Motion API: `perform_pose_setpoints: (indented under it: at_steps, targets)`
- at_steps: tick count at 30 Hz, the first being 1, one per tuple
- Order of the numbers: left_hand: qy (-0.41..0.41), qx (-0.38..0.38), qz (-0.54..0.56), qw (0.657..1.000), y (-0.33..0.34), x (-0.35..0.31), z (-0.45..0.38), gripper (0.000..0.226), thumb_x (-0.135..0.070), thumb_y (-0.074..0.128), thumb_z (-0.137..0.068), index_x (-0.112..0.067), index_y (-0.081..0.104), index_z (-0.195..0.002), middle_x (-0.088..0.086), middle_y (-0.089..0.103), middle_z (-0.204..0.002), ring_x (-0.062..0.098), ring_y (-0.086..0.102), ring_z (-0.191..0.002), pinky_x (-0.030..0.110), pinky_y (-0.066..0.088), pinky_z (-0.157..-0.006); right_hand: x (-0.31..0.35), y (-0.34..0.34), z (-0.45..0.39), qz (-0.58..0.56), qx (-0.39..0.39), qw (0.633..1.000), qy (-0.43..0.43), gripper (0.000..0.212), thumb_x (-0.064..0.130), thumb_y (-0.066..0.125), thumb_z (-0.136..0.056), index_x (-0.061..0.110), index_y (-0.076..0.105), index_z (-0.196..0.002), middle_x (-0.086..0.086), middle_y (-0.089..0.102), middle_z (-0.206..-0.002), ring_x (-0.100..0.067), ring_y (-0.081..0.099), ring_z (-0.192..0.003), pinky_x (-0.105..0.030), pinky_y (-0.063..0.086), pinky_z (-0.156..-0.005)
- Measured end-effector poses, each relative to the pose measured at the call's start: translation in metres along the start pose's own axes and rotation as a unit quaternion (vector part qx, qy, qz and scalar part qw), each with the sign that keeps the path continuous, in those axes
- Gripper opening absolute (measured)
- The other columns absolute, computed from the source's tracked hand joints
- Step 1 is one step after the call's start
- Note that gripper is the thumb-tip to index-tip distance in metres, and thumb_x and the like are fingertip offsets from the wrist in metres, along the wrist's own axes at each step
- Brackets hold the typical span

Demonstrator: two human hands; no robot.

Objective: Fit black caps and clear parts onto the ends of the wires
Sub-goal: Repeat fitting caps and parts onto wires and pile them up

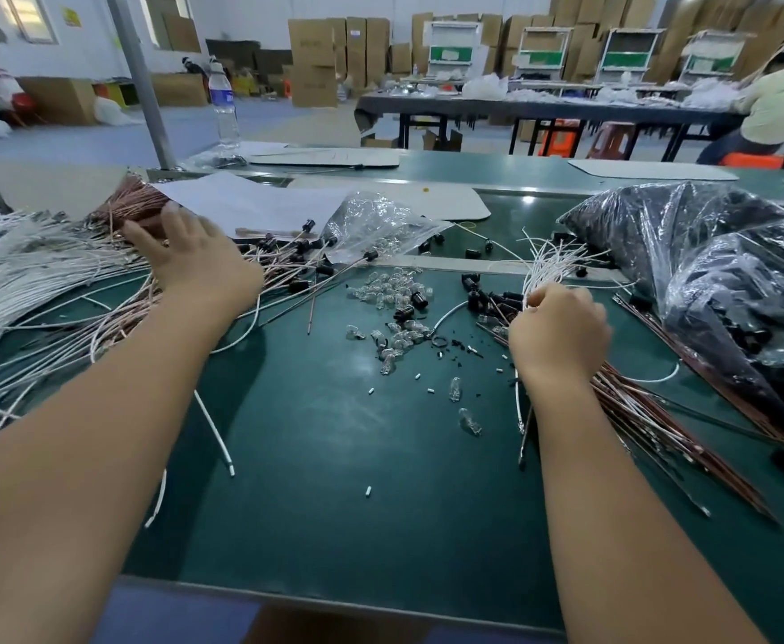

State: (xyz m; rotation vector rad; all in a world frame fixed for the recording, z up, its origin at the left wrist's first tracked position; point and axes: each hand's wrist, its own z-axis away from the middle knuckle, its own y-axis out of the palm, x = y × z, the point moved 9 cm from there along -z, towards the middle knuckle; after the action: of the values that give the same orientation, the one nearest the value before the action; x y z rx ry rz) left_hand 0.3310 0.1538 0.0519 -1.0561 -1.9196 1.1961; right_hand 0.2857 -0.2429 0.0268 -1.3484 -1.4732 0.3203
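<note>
The right hand (559, 334) is curled into a fist around a bundle of wires (631, 411), gripping it partway along: above the grip the thin white ends (550, 258) fan up and outward, and below it the brown and white lengths trail back past the wrist toward the near right edge of the green table (334, 481). Just left of this grip lies a small heap of loose black caps (492, 297), and further left of it a scatter of clear parts (392, 290), with more of them and some tiny white and black bits strewn toward the near side. To the right of the gripped bundle sits a large clear bag full of black caps (715, 262). The left hand (190, 258) is well away from the right, reaching out with fingers spread and fairly straight, palm down over a pile of brown wires (134, 206); whether its fingertips pinch any wire cannot be told. Right of that hand lie wires already fitted with black caps (306, 253), beside a smaller clear bag (376, 220) holding clear parts. Left of it spreads a mass of white wires (18, 267). Beyond the left hand lies a sheet of paper (251, 202), and farther back a water bottle (223, 104) stands upright.
</note>
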Motion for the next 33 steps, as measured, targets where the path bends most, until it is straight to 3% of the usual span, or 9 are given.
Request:
perform_pose_setpoints:
  at_steps: [4,8,11,17,20,26,29,30,33]
  targets:
    - [0.109,-0.038,0.052,0.992,-0.020,-0.061,0.019,0.076,-0.036,0.047,-0.082,-0.012,0.020,-0.149,0.013,0.008,-0.157,0.028,-0.004,-0.144,0.064,0.001,-0.111,0.016,0.002,0.002,0.031,0.002,0.997,-0.064,0.030,0.004,0.049,-0.084,0.012,0.068,-0.106,-0.011,0.062,-0.109,-0.031,0.050,-0.103,-0.036,0.037,-0.085]
    - [0.221,-0.007,0.146,0.964,-0.036,-0.136,0.060,0.054,-0.032,0.050,-0.081,-0.022,0.045,-0.134,0.005,0.025,-0.152,0.026,0.007,-0.142,0.060,0.007,-0.110,0.018,0.011,0.004,0.091,0.036,0.992,-0.075,0.020,0.011,0.054,-0.083,0.010,0.065,-0.099,-0.011,0.060,-0.109,-0.031,0.050,-0.102,-0.036,0.037,-0.085]
    - [0.272,0.022,0.235,0.933,-0.041,-0.183,0.091,0.041,-0.034,0.050,-0.084,-0.026,0.056,-0.124,0.002,0.039,-0.144,0.023,0.016,-0.137,0.054,0.010,-0.107,0.005,0.002,0.001,0.056,0.015,0.998,-0.032,0.027,0.009,0.055,-0.082,0.010,0.062,-0.109,-0.014,0.058,-0.114,-0.033,0.050,-0.104,-0.035,0.037,-0.082]
    - [0.267,0.065,0.316,0.908,-0.029,-0.215,0.115,0.037,-0.031,0.043,-0.089,-0.029,0.058,-0.123,-0.003,0.049,-0.137,0.021,0.023,-0.133,0.050,0.014,-0.105,-0.024,-0.009,-0.007,0.003,-0.028,0.999,0.039,0.032,-0.001,0.049,-0.084,0.008,0.064,-0.111,-0.014,0.058,-0.115,-0.032,0.050,-0.106,-0.034,0.037,-0.080]
    - [0.275,0.067,0.306,0.909,-0.021,-0.215,0.121,0.034,-0.029,0.042,-0.090,-0.028,0.063,-0.117,-0.004,0.055,-0.131,0.022,0.027,-0.131,0.050,0.015,-0.106,-0.033,-0.015,-0.012,-0.032,-0.050,0.997,0.056,0.033,-0.002,0.050,-0.081,0.010,0.068,-0.107,-0.011,0.063,-0.112,-0.032,0.055,-0.104,-0.039,0.049,-0.083]
    - [0.279,0.026,0.342,0.897,-0.032,-0.207,0.125,0.031,-0.024,0.044,-0.090,-0.027,0.068,-0.108,-0.006,0.063,-0.117,0.021,0.034,-0.124,0.045,0.016,-0.100,-0.021,0.002,-0.012,-0.053,0.044,0.998,0.014,0.037,-0.005,0.049,-0.077,0.016,0.076,-0.092,-0.007,0.071,-0.097,-0.029,0.063,-0.093,-0.030,0.050,-0.071]
    - [0.284,0.037,0.345,0.894,-0.031,-0.207,0.128,0.030,-0.023,0.044,-0.090,-0.026,0.071,-0.103,-0.007,0.065,-0.110,0.021,0.035,-0.120,0.046,0.015,-0.101,-0.021,0.007,-0.015,-0.011,0.055,0.998,0.021,0.017,-0.003,0.049,-0.076,0.005,0.064,-0.074,-0.011,0.057,-0.070,-0.035,0.052,-0.075,-0.029,0.037,-0.049]
    - [0.286,0.039,0.342,0.895,-0.031,-0.208,0.128,0.030,-0.023,0.044,-0.090,-0.026,0.071,-0.101,-0.007,0.064,-0.109,0.021,0.035,-0.119,0.046,0.015,-0.102,-0.022,0.008,-0.016,0.002,0.053,0.998,0.028,0.013,-0.002,0.049,-0.077,0.004,0.060,-0.074,-0.010,0.052,-0.068,-0.033,0.048,-0.071,-0.028,0.030,-0.048]
    - [0.289,0.041,0.333,0.897,-0.030,-0.209,0.129,0.029,-0.025,0.043,-0.090,-0.026,0.071,-0.098,-0.008,0.064,-0.109,0.020,0.035,-0.118,0.048,0.015,-0.103,-0.021,0.011,-0.025,0.027,0.075,0.996,0.037,0.013,-0.002,0.052,-0.081,0.006,0.063,-0.083,-0.009,0.054,-0.077,-0.029,0.048,-0.073,-0.028,0.036,-0.061]
